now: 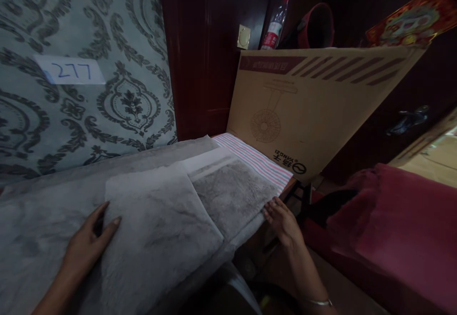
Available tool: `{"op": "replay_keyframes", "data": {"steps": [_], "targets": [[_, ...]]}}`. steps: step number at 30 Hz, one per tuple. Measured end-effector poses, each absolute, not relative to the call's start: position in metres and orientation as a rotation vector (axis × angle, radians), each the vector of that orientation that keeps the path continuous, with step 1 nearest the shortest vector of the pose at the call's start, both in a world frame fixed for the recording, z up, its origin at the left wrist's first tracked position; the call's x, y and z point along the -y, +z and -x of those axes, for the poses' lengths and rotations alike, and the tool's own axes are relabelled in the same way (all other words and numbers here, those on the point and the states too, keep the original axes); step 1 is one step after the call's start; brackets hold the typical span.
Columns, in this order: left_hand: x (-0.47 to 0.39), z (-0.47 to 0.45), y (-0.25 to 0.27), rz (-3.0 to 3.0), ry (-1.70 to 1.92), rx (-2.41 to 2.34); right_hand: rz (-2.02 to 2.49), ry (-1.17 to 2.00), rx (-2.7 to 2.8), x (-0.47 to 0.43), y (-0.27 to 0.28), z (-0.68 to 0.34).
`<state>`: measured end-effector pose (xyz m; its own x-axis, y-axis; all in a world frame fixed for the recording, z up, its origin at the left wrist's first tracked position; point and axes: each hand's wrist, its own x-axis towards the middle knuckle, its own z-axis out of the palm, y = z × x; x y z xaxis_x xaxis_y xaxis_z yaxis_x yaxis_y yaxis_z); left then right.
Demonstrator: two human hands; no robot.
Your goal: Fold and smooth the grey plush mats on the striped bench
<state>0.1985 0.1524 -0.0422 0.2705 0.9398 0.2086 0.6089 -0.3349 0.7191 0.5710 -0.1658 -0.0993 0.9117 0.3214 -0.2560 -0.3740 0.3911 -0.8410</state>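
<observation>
A folded piece of grey plush fabric (pixel 153 229) lies on a larger grey plush cover spread along the wall. My left hand (pixel 87 238) rests at the left edge of the folded piece, thumb and fingers apart. Beyond that piece, a second grey plush panel (pixel 235 193) with a pale band along its far side reaches toward the right end. At that panel's right front edge, my right hand (pixel 283 222) touches the fabric with fingertips stretched out; its thumb is hard to make out. A bracelet circles the right wrist.
A striped cloth (pixel 257 157) shows under the plush at the far end. Behind it leans a large cardboard box (pixel 307 100), with a plastic bottle (pixel 274 26) beyond. Red fabric (pixel 400 229) covers something at the right. The patterned wall (pixel 132 100) borders the left side.
</observation>
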Motion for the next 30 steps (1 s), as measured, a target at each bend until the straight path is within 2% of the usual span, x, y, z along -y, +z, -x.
{"op": "replay_keyframes", "data": {"steps": [4, 9, 12, 16, 20, 25, 30], "targets": [[-0.144, -0.201, -0.033, -2.02, 0.761, -1.453, 1.087, 0.529, -0.071, 0.163, -0.087, -0.583], [-0.129, -0.198, -0.025, -1.854, 1.165, -1.334, 1.213, 0.567, 0.008, 0.144, -0.078, -0.599], [-0.122, -0.198, -0.021, -1.584, 1.284, -1.052, 1.278, 0.523, 0.125, 0.119, -0.064, -0.596], [-0.122, -0.2, -0.017, -1.198, 1.081, -0.684, 1.423, 0.335, 0.455, 0.075, -0.032, -0.558], [-0.128, -0.199, -0.019, -1.096, 0.798, -0.627, 1.586, 0.125, 1.128, 0.037, -0.012, -0.478], [-0.133, -0.194, -0.027, -1.064, 0.75, -0.647, 1.577, 0.169, 1.987, 0.031, -0.034, -0.388], [-0.126, -0.197, -0.026, -1.086, 0.757, -0.709, 1.685, 0.192, 2.034, 0.043, -0.058, -0.369]]}}
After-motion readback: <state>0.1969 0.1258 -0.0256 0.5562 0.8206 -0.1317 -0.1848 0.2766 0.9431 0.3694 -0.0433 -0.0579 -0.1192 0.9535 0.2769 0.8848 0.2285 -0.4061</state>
